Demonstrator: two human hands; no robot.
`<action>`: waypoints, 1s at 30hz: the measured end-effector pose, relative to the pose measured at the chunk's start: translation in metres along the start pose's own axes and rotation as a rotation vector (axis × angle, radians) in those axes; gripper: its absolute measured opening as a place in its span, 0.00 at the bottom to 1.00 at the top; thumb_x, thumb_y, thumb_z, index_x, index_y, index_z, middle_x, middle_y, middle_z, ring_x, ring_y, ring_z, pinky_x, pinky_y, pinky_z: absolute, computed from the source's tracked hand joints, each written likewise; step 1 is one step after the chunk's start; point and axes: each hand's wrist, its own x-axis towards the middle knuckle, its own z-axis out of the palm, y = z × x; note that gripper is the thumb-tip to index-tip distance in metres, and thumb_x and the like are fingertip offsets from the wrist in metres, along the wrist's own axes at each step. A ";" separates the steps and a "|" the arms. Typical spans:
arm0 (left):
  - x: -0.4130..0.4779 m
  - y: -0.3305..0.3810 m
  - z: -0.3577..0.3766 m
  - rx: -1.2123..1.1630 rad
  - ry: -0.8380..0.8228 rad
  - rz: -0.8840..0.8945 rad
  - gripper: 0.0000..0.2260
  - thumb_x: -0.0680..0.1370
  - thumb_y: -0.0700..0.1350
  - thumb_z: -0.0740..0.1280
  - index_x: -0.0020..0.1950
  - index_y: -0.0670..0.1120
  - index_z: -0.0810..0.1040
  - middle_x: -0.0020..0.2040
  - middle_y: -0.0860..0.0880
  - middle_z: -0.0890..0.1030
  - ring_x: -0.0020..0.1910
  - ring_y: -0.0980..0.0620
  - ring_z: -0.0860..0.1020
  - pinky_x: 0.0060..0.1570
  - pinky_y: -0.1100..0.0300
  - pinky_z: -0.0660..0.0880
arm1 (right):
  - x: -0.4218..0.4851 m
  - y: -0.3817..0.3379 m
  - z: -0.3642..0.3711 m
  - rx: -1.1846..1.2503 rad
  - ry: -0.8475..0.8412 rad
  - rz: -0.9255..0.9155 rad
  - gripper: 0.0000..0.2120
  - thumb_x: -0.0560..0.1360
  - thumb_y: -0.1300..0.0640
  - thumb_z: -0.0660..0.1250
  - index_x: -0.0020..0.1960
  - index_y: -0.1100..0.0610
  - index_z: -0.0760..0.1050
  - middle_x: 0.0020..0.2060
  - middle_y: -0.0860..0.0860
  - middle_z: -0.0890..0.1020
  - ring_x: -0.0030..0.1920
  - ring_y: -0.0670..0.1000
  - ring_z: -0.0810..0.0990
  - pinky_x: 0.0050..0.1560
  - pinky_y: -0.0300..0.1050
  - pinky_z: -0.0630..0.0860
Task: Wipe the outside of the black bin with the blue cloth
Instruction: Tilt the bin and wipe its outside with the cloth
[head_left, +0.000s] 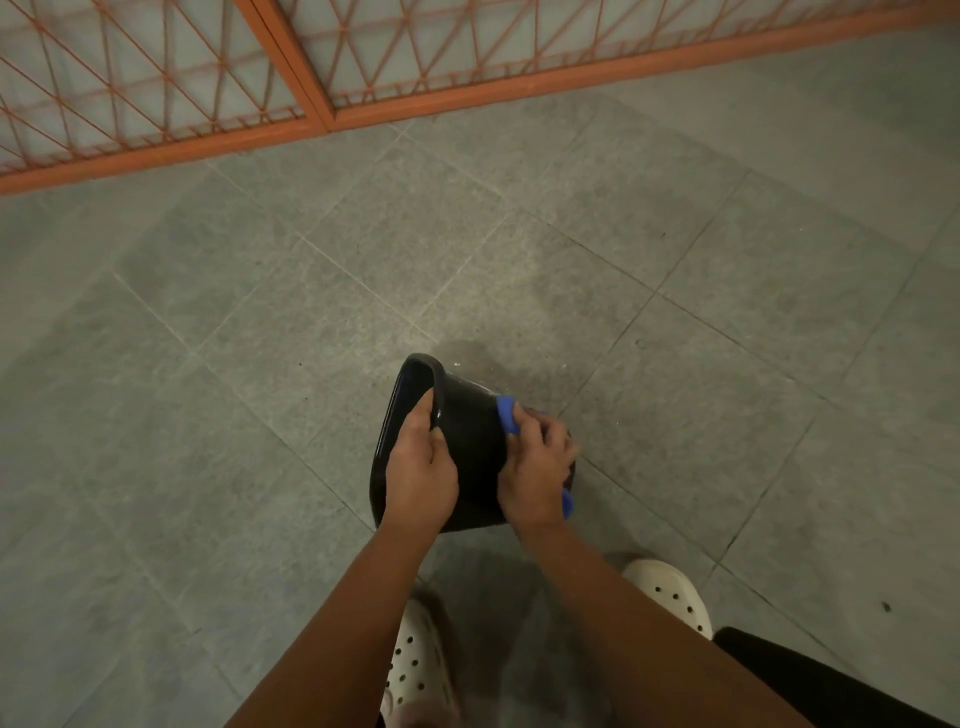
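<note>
The black bin is tipped on its side above the grey floor, its open mouth facing left. My left hand grips the rim, thumb on the outside and fingers inside the mouth. My right hand presses the blue cloth against the bin's outer wall near its base. Most of the cloth is hidden under that hand; a blue edge shows above the fingers and another bit below the wrist.
Grey floor tiles spread all around. An orange lattice fence runs along the far side. My feet in white perforated clogs stand just below the bin. A dark object lies at the lower right.
</note>
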 end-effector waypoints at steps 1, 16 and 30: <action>0.001 0.000 0.000 -0.003 0.004 0.003 0.21 0.82 0.40 0.55 0.74 0.51 0.64 0.66 0.47 0.73 0.65 0.50 0.71 0.69 0.49 0.67 | -0.003 -0.006 0.003 0.026 0.006 -0.052 0.17 0.77 0.61 0.60 0.64 0.53 0.71 0.61 0.56 0.71 0.61 0.58 0.64 0.57 0.53 0.68; 0.004 -0.003 -0.006 -0.012 0.000 0.032 0.21 0.81 0.39 0.54 0.73 0.51 0.65 0.62 0.49 0.76 0.61 0.53 0.74 0.64 0.55 0.70 | 0.000 -0.015 0.006 0.033 -0.028 -0.227 0.18 0.77 0.61 0.59 0.67 0.53 0.70 0.65 0.52 0.73 0.65 0.57 0.66 0.63 0.55 0.65; 0.000 -0.003 0.000 0.009 0.050 0.042 0.17 0.81 0.40 0.55 0.68 0.53 0.68 0.49 0.56 0.76 0.46 0.65 0.75 0.46 0.68 0.71 | 0.003 0.002 0.009 -0.046 -0.003 -0.187 0.17 0.76 0.62 0.61 0.64 0.54 0.71 0.60 0.55 0.73 0.60 0.58 0.68 0.59 0.53 0.68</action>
